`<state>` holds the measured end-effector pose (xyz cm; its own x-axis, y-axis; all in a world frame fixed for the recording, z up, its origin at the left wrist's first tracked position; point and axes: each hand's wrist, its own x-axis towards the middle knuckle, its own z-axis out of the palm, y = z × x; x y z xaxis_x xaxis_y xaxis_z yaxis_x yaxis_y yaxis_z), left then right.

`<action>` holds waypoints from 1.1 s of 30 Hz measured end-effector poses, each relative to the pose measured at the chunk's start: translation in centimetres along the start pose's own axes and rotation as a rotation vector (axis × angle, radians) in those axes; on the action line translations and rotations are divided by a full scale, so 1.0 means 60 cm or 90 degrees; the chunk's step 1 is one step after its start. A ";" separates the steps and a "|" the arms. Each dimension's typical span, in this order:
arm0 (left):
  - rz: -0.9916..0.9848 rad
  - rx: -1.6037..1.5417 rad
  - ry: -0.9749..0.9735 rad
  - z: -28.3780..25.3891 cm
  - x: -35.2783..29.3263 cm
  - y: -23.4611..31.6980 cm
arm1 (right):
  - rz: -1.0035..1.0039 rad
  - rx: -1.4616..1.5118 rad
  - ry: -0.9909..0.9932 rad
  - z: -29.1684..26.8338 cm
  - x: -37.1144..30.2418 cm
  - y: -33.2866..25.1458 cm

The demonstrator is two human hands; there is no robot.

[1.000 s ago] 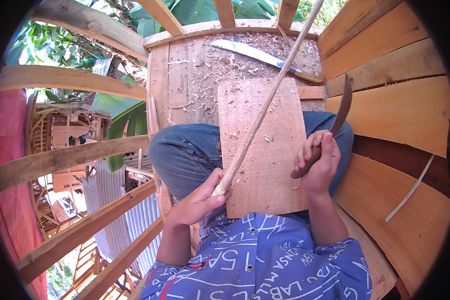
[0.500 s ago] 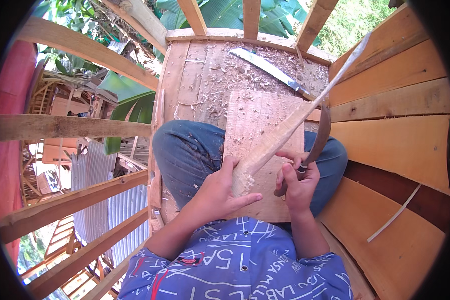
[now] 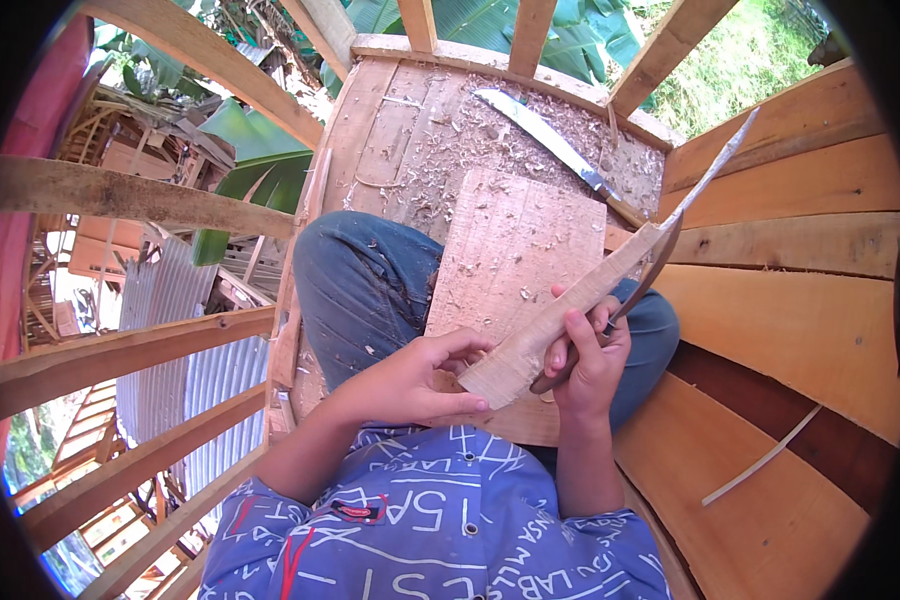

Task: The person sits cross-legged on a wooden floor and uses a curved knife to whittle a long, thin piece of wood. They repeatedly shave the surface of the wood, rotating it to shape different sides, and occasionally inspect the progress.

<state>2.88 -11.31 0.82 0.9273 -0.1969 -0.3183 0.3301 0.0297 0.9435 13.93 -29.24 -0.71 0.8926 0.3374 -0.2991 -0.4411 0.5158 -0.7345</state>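
I'm gripping the knife [image 3: 654, 276] with the right hand [image 3: 590, 360], seemingly also steadying the stick [image 3: 598, 286] over the board [image 3: 510, 235]; the left hand [image 3: 415, 380] is cupping loosely open around its wide end. I'm judging this a regrip, calling for closing the left.

The flat board [image 3: 510, 250] is dry matt wood, w/ a rough pale wood piece [image 3: 595, 288] over it, a dull dark knife [image 3: 656, 266] on its R, a shiny metal blade [image 3: 535, 130] past its top edge, matt cloth trousers [image 3: 360, 285] under it & wavy metal sheets [image 3: 225, 390] far L of it.
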 end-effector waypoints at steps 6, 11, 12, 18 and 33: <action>-0.117 -0.280 -0.098 0.018 0.020 0.000 | 0.088 0.120 -0.050 -0.005 -0.001 0.000; -0.187 -0.377 -0.186 0.046 0.030 -0.003 | 0.125 0.154 -0.062 -0.005 -0.005 -0.006; -0.183 -0.358 -0.187 0.049 0.032 -0.007 | 0.123 0.144 -0.067 -0.006 -0.005 -0.008; -0.170 -0.288 -0.117 0.044 0.029 -0.002 | 0.063 -0.037 -0.018 -0.037 -0.004 -0.016; -0.123 0.060 0.202 -0.031 0.021 0.050 | 0.004 -0.312 -0.056 -0.077 0.016 -0.024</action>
<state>5.36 -9.62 3.06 0.8630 0.1231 -0.4900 0.5002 -0.0720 0.8629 15.87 -33.31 -2.75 0.8695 0.4158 -0.2665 -0.3308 0.0895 -0.9395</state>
